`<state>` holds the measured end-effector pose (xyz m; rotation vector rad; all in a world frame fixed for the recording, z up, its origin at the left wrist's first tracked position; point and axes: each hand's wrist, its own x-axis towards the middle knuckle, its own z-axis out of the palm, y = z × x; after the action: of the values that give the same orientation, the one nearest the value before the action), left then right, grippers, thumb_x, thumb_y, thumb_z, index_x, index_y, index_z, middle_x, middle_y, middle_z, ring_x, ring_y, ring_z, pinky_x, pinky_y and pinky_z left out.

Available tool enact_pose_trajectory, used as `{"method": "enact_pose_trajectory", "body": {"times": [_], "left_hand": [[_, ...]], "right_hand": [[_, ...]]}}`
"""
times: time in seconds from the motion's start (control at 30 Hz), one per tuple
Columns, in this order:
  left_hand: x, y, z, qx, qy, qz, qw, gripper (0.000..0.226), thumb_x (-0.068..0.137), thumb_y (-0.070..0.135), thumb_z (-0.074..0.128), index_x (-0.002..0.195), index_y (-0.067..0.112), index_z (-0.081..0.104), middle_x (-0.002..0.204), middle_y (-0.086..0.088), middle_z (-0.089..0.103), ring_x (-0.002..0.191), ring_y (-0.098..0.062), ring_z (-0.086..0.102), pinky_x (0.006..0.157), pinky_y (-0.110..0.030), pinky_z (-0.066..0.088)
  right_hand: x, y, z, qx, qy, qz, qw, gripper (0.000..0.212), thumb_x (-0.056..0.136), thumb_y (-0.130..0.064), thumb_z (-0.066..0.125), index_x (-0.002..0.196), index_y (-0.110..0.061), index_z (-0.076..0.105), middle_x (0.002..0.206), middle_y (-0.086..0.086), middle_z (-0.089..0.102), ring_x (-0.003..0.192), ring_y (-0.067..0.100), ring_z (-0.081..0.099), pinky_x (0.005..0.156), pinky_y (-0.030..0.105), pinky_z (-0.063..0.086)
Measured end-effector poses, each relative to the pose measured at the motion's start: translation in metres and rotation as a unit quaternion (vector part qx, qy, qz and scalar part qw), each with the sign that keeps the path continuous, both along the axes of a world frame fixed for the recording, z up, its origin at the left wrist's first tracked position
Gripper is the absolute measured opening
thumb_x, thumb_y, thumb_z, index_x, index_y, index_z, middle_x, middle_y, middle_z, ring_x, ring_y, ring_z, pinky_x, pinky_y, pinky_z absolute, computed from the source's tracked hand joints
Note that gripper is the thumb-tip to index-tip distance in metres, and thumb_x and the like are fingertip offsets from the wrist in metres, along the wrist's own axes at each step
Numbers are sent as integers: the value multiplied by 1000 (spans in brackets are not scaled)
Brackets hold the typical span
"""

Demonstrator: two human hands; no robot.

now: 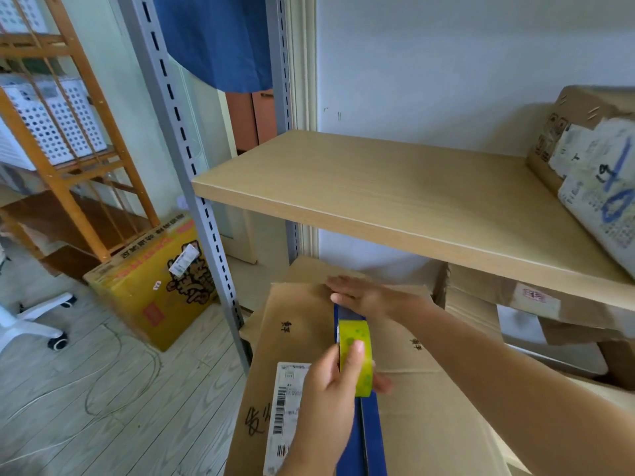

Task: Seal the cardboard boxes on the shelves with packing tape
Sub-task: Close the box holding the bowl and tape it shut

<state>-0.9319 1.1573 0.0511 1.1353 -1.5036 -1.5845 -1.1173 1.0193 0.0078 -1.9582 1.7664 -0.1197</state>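
**Below the shelf board: tape roll on a box seam**

Under the pale wooden shelf (395,197), a long cardboard box (429,407) fills the lower middle of the view. Its long axis runs from the viewer away toward the wall, and its top flaps meet in a seam along that same line. A blue strip (372,434) lies along the seam, running from the near edge up toward the far end. A white label (287,413) with barcodes is stuck on the left flap.

More boxes (515,304) sit to the right under the shelf, and another box (598,159) with white labels stands on the shelf's right end. A yellow box (154,286) rests on the floor to the left, beside the grey upright (192,166) of the rack.

The right hand (360,295) lies flat on the far part of the box top, fingers straight and together, pressing at the far end of the seam. The left hand (330,383) is nearer the viewer and is clamped on the tape (355,355), thumb on the left face and fingers curled round the right. The yellow-green roll stands on edge on the seam, between the two hands, just short of the right hand. Its rim lines up with the seam and its open centre faces left and right.
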Motion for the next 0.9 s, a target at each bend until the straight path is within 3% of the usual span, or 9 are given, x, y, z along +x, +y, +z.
{"method": "enact_pose_trajectory", "body": {"times": [0.1, 0.27, 0.37, 0.43, 0.53, 0.63, 0.7, 0.77, 0.9], "left_hand": [[-7, 12, -1, 0, -10, 13, 1000, 40, 106, 36, 39, 100, 5, 64, 79, 0, 77, 80, -26, 73, 86, -38, 54], [-2, 46, -4, 30, -11, 4, 999, 40, 105, 29, 39, 92, -1, 63, 73, -5, 77, 72, -17, 74, 81, -32, 57], [6, 48, 10, -10, -25, 14, 1000, 47, 106, 30, 37, 78, -1, 59, 63, -5, 73, 54, -5, 65, 62, -11, 47], [5, 46, 13, -41, -63, 13, 997, 55, 106, 42, 31, 78, 4, 60, 63, -2, 73, 54, -10, 64, 59, -18, 48], [4, 53, 7, -40, -107, 17, 993, 68, 90, 75, 26, 88, 19, 64, 72, -1, 74, 69, -17, 68, 77, -39, 54], [12, 67, 0, 24, -79, 7, 997, 43, 99, 52, 40, 98, 16, 63, 71, 3, 75, 72, -8, 70, 81, -30, 56], [20, 74, 2, 49, -41, -26, 998, 29, 105, 31, 42, 101, 8, 60, 75, -3, 76, 76, -16, 73, 86, -36, 57], [22, 76, 10, 28, -25, -25, 999, 36, 104, 37, 43, 99, 6, 61, 77, -8, 76, 78, -23, 73, 86, -42, 57], [16, 79, 14, 1, -88, 40, 995, 59, 88, 67, 36, 89, 16, 64, 79, -15, 69, 72, -22, 66, 73, -33, 53]], "right_hand": [[0, 4, -4, -1, 93, 40, 995, 57, 109, -36, 18, 158, -15, 1, 164, -6, -7, 152, 12, -5, 116, 22, -9], [0, 12, -6, -14, 164, 89, 982, 62, 105, -48, 12, 156, -23, -14, 163, -8, -19, 151, 11, -13, 124, 35, -2], [12, 16, -6, -13, 189, 69, 979, 68, 105, -51, 14, 156, -16, -14, 163, -1, -21, 151, 16, -15, 124, 36, -5], [23, 27, -12, -31, 169, 74, 982, 76, 101, -58, 12, 156, -12, -13, 163, 2, -21, 150, 15, -17, 123, 34, -8], [25, 45, -27, -67, 149, 64, 984, 73, 100, -58, 9, 157, -16, -12, 163, -2, -20, 148, 8, -18, 119, 27, -13], [26, 47, -26, -77, 148, 51, 985, 63, 106, -48, 12, 157, -20, -12, 162, -7, -19, 149, 8, -17, 120, 26, -12], [31, 49, -24, -80, 162, 47, 982, 63, 106, -48, 11, 157, -19, -12, 163, -5, -18, 150, 9, -15, 120, 28, -11], [37, 53, -18, -66, 167, 37, 983, 66, 105, -50, 13, 157, -16, -11, 163, -4, -18, 151, 12, -14, 120, 29, -10], [44, 79, -22, -36, 135, 83, 987, 63, 107, -45, 13, 157, -13, -6, 165, 2, -15, 151, 11, -13, 117, 29, -13]]}}
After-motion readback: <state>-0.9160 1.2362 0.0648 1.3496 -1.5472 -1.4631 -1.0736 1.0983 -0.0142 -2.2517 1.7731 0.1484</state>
